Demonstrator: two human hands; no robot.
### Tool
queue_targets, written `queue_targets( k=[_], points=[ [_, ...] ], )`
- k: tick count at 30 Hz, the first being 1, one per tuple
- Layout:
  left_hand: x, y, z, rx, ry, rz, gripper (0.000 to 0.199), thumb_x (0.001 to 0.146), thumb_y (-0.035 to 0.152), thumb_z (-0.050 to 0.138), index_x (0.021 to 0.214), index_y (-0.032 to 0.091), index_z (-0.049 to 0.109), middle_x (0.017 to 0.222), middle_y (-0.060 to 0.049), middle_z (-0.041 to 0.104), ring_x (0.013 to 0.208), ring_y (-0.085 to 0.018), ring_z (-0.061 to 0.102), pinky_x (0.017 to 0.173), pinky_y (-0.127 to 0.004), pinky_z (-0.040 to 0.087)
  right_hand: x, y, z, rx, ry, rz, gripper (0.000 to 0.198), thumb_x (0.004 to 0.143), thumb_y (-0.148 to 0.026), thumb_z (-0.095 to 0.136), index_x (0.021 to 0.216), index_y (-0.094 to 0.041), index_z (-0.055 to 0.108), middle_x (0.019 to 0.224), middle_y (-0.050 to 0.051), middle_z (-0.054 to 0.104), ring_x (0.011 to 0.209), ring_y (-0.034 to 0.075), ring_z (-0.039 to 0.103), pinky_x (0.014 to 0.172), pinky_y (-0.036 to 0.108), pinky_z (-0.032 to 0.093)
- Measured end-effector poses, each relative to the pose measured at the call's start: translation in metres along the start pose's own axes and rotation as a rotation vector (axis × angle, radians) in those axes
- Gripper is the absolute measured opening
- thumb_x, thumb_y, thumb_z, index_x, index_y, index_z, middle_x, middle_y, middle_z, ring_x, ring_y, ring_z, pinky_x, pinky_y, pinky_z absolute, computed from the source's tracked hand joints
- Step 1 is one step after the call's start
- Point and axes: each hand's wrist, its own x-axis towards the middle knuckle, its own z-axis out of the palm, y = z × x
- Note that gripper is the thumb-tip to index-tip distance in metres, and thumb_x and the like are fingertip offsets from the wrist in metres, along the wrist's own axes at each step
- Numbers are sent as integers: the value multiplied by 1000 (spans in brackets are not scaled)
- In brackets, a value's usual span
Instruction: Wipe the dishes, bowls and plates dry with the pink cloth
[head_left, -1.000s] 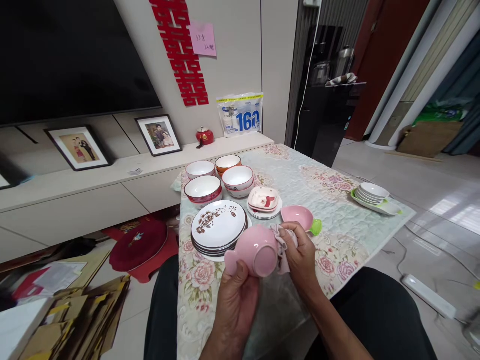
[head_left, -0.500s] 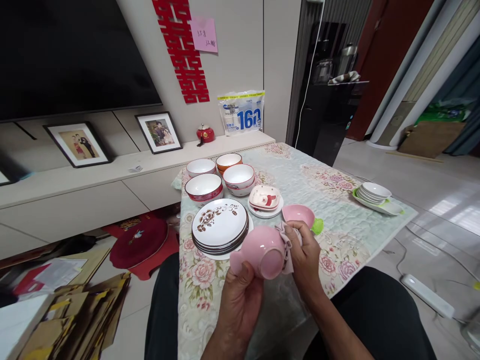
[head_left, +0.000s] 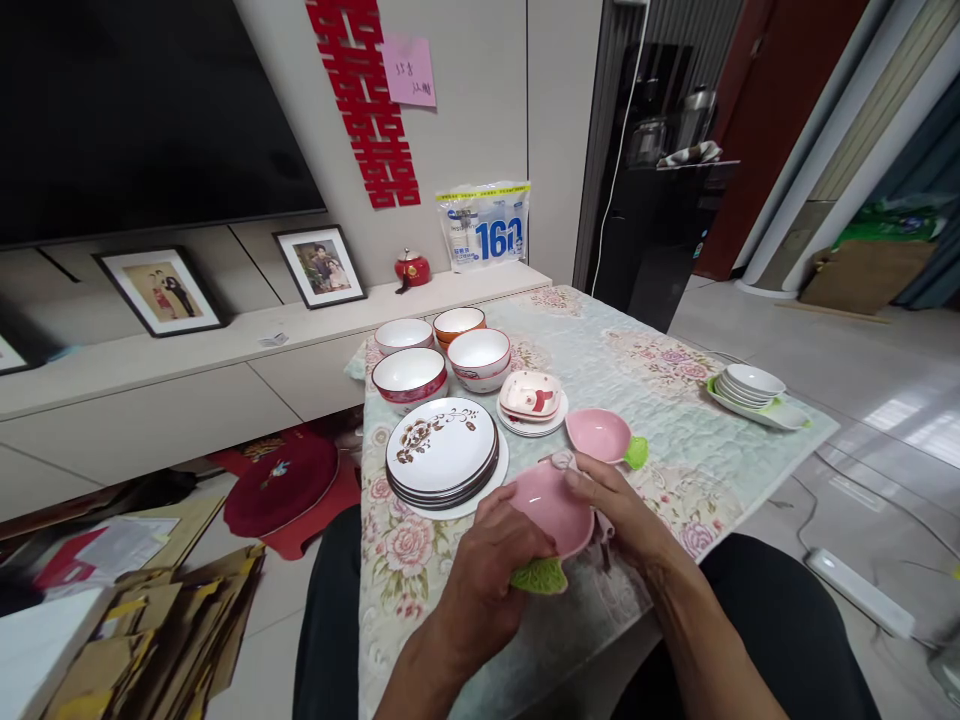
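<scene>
The pink peach-shaped bowl (head_left: 551, 510) now sits mouth-up between my hands, low over the near edge of the table (head_left: 675, 400); a moment ago I had it tipped over, its rounded underside toward me. Its green leaf handle (head_left: 540, 577) now points at my lap. My left hand (head_left: 491, 565) curls around the near rim, thumb over the edge, fingers closed on it. My right hand (head_left: 611, 500) lies across the far rim with the small pinkish cloth (head_left: 600, 525) bunched under its fingers, pressed against the bowl's side rather than its bottom. Having turned it, I judge the underside done and the inside next. Its twin pink bowl (head_left: 598, 436) stands just beyond, with the stack of flowered plates (head_left: 441, 450) to the left.
</scene>
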Motion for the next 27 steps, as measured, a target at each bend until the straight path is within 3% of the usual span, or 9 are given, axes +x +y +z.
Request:
queue_targets(
  k=[5, 8, 12, 16, 18, 19, 22, 24, 27],
  points=[
    [-5, -5, 4, 160, -97, 41, 33, 71, -3, 52, 91, 22, 61, 79, 1, 69, 81, -18, 65, 110, -50, 39, 5, 6, -8, -308, 15, 12, 24, 86, -41, 66, 84, -17, 66, 79, 0, 63, 75, 17, 54, 69, 28, 43],
    [-11, -13, 10, 166, -77, 4, 37, 70, -4, 52, 93, 22, 61, 87, -1, 73, 107, -26, 66, 112, -56, 34, 9, 14, -9, -423, 90, -47, 24, 85, -40, 64, 76, -18, 62, 70, -2, 58, 68, 16, 50, 64, 27, 40],
    [-17, -16, 17, 65, 58, -122, 45, 77, -2, 55, 111, 25, 68, 137, -12, 65, 140, -34, 48, 114, -57, 34, 11, 16, -9, -473, 187, -144, 23, 86, -39, 61, 78, -18, 64, 72, -1, 61, 70, 17, 51, 66, 28, 40],
    [-19, -4, 22, -324, 215, -521, 88, 72, 15, 83, 151, 28, 46, 166, -14, 32, 155, -37, 23, 125, -54, 18, 11, 14, -12, -468, 280, -199, 25, 87, -41, 61, 75, -19, 62, 69, -2, 56, 68, 16, 48, 64, 28, 38],
    [-18, 3, 26, -718, 281, -691, 108, 67, 22, 90, 158, 28, 32, 167, -15, 31, 152, -38, 30, 122, -52, 27, 10, 13, -13, -464, 293, -218, 25, 87, -41, 62, 75, -19, 62, 68, -3, 54, 66, 16, 46, 62, 28, 37],
    [-17, 7, 28, -929, 311, -764, 107, 69, 29, 89, 159, 29, 30, 165, -15, 35, 148, -38, 37, 119, -51, 35, 10, 13, -13, -466, 285, -225, 25, 88, -41, 62, 75, -19, 62, 68, -3, 53, 65, 16, 46, 62, 28, 37],
    [-11, 13, 32, -1328, 344, -939, 73, 85, 40, 74, 150, 28, 44, 151, -16, 53, 131, -36, 55, 103, -51, 52, 8, 10, -8, -487, 217, -229, 24, 91, -39, 60, 78, -19, 62, 69, -3, 54, 66, 15, 47, 61, 27, 38],
    [-7, 14, 34, -1433, 382, -1022, 61, 88, 30, 69, 146, 27, 50, 137, -14, 64, 119, -33, 64, 93, -50, 58, 7, 8, -3, -546, 175, -242, 25, 94, -39, 57, 80, -19, 60, 69, -3, 55, 66, 16, 48, 62, 27, 38],
    [-5, 12, 35, -1445, 492, -1115, 68, 77, 11, 68, 142, 27, 53, 117, -9, 73, 105, -27, 70, 89, -45, 60, 6, 6, 0, -749, 160, -287, 30, 100, -40, 49, 81, -20, 59, 74, 0, 59, 70, 18, 53, 66, 30, 40]
  ],
)
